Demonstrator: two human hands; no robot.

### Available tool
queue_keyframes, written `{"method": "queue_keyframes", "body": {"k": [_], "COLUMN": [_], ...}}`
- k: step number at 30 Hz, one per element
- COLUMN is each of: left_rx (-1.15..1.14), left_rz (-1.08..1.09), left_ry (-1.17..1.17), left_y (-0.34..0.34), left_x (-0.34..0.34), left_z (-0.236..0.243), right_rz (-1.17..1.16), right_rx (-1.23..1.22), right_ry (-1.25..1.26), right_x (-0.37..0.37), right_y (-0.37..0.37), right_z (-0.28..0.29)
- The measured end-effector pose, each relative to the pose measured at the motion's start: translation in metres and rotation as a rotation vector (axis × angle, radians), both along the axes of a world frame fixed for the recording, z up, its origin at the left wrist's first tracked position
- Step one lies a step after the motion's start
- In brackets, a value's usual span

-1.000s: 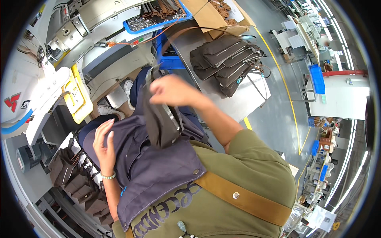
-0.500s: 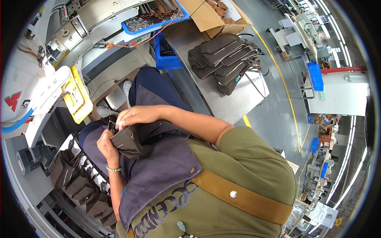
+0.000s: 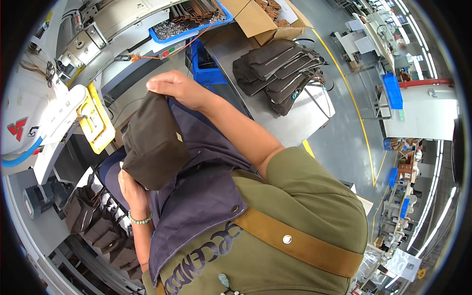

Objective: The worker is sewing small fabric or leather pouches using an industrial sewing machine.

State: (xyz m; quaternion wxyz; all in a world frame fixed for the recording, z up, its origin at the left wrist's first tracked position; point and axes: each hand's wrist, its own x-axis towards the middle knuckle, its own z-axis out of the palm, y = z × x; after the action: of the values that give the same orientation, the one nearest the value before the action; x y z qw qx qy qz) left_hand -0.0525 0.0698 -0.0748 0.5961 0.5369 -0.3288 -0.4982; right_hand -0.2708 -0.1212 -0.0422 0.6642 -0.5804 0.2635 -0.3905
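A dark brown fabric pouch [image 3: 156,142] is stretched upright over my lap, a small pale tag on its side. My right hand [image 3: 178,89] pinches its upper corner between thumb and fingers. At the lower left corner my left hand [image 3: 132,191], a beaded bracelet at the wrist, grips the cloth; part of its fingers is hidden behind the pouch. Beneath lies my dark grey apron [image 3: 196,196]. To the left of the pouch stands the machine's yellow guard plate [image 3: 97,120].
Several dark bags [image 3: 280,71] are piled on a metal table [image 3: 305,118] to the right. More dark bags [image 3: 98,223] hang at lower left. A blue tray [image 3: 196,30] of metal parts and brown straps, a blue bin [image 3: 209,73] and a cardboard box [image 3: 260,24] are at the far side.
The pouch, bunched between both hands before, is now spread out and lifted. My right hand has moved up and away; my left hand has moved slightly down and nearer.
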Motion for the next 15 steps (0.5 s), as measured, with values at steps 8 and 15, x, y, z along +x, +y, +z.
{"method": "queue_keyframes", "body": {"k": [8, 15], "left_rx": [0.009, 0.1], "left_rz": [0.081, 0.062], "left_ry": [-0.108, -0.064], "left_y": [0.014, 0.0], "left_x": [0.016, 0.026], "left_z": [0.01, -0.002], "right_rz": [-1.761, -1.766], "right_rx": [0.004, 0.406], "right_ry": [-0.288, 0.45], "right_x": [-0.294, -0.454], "right_y": [-0.049, -0.05], "right_z": [-0.084, -0.137]}}
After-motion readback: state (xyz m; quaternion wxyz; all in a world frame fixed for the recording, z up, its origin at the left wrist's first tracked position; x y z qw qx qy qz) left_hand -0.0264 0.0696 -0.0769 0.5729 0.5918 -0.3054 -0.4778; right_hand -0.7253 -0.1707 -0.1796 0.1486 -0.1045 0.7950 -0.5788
